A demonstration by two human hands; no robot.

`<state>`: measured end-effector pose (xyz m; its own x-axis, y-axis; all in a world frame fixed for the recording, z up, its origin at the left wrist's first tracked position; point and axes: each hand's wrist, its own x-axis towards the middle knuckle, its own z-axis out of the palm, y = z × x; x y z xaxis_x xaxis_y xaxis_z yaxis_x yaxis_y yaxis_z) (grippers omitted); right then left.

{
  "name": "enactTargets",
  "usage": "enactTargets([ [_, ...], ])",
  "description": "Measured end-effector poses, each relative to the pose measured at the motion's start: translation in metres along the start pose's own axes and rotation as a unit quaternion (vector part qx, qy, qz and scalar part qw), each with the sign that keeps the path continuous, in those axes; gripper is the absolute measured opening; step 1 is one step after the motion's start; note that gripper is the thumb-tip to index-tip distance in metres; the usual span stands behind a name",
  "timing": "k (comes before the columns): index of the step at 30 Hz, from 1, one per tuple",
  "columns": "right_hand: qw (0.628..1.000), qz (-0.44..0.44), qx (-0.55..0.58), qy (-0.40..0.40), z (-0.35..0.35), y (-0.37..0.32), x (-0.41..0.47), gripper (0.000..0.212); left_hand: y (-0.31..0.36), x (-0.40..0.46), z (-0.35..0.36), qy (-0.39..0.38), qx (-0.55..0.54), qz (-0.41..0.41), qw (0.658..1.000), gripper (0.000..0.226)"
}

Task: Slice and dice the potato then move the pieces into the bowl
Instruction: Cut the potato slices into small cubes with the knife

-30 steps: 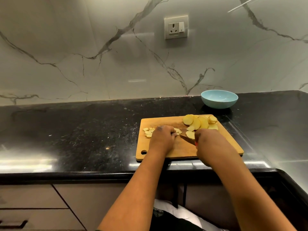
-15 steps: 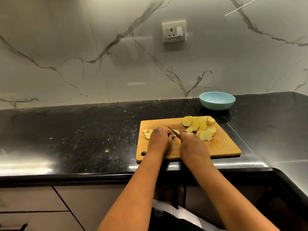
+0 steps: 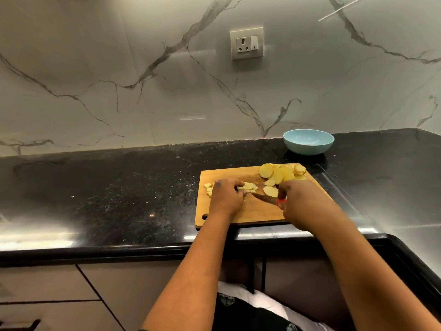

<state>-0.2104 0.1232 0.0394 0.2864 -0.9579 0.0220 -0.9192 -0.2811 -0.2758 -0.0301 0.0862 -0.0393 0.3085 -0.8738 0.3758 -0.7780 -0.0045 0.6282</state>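
A wooden cutting board lies on the black counter. Round potato slices are piled at its far right, and small diced pieces lie at its far left. My left hand has its fingers curled down on a cut-up slice mid-board. My right hand grips a knife by its red handle, the blade lying low across the board towards my left fingers. One loose slice sits just beyond the blade. The light blue bowl stands beyond the board's far right corner, nothing visible in it.
The black counter stretches wide to the left and wraps round on the right. A marble wall with a socket rises behind. Cabinet fronts and my clothing show below the counter edge.
My right hand has swung back to the right with the knife, the blade now low and pointing left. My left hand stays on the cut slice. The view has shifted slightly.
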Motion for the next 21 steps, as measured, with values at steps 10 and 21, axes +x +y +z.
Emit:
enactTargets([
  [10, 0.985, -0.049, 0.105, 0.128, 0.057, -0.018, 0.009, 0.011, -0.002, 0.000, 0.002, 0.029, 0.001, -0.015, 0.999, 0.013],
  [21, 0.994, -0.062, 0.006, 0.087, 0.051, -0.043, 0.017, 0.024, -0.001, 0.001, 0.003, 0.039, 0.025, 0.020, 0.999, 0.006],
])
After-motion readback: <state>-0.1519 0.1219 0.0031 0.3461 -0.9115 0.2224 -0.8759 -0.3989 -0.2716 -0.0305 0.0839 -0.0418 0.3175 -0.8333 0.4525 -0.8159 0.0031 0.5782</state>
